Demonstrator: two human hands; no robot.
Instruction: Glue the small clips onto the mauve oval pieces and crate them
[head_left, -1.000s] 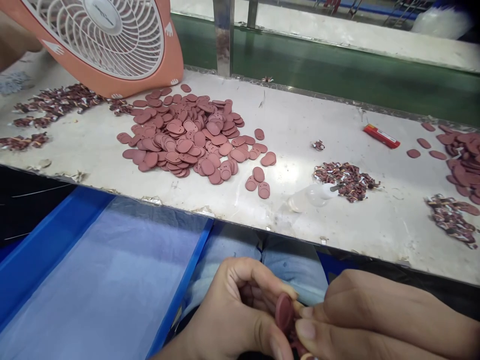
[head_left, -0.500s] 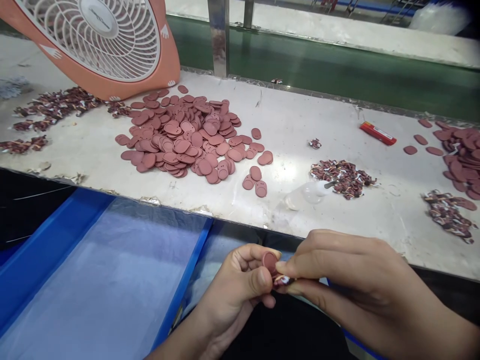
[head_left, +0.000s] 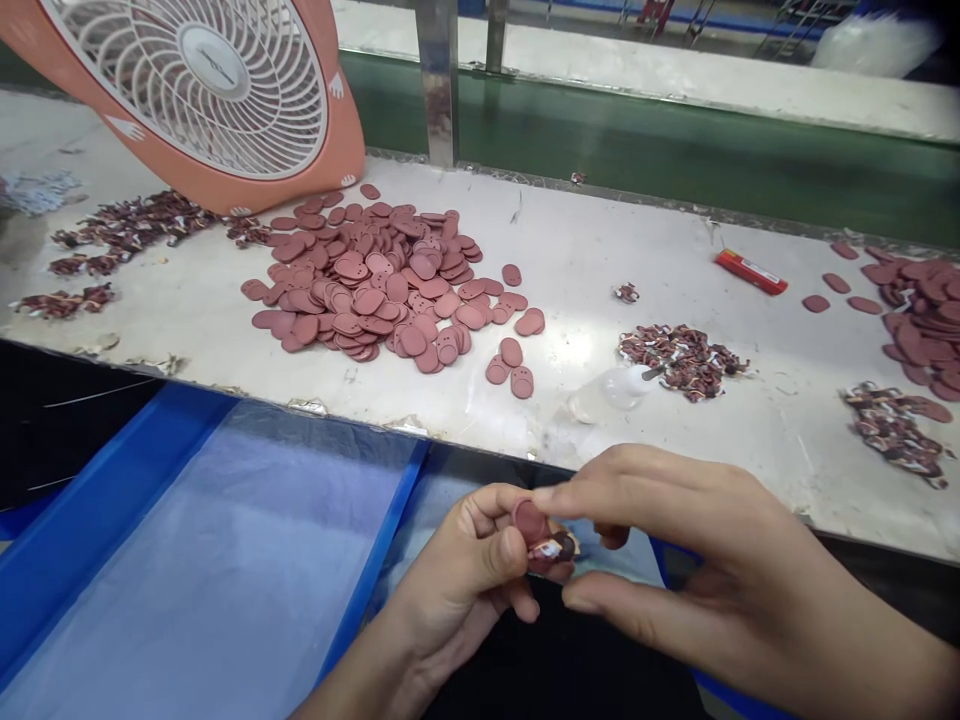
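My left hand (head_left: 457,575) pinches a reddish-brown oval piece (head_left: 529,520) between thumb and fingers, just in front of the bench edge. Against the lower side of this oval sits a small dark brown, white and tan figure piece (head_left: 556,547). My right hand (head_left: 697,550) is open, its thumb and index finger spread around the right side. The index fingertip lies at the oval's upper edge; whether it touches, I cannot tell. On the bench beyond is a large heap of similar ovals (head_left: 375,285), and a pile of small figure pieces (head_left: 682,360) lies farther right.
An orange fan (head_left: 349,130) stands at the back left beside more small pieces (head_left: 135,225). A clear squeeze bottle (head_left: 611,395) lies near the right pile. Farther back is a red packet (head_left: 750,272). A lined blue bin (head_left: 375,560) sits below the bench edge (head_left: 360,415).
My right thumb and index finger have parted from the small figure piece, the index moving up toward the oval's top edge. The oval and my left hand have shifted slightly left.
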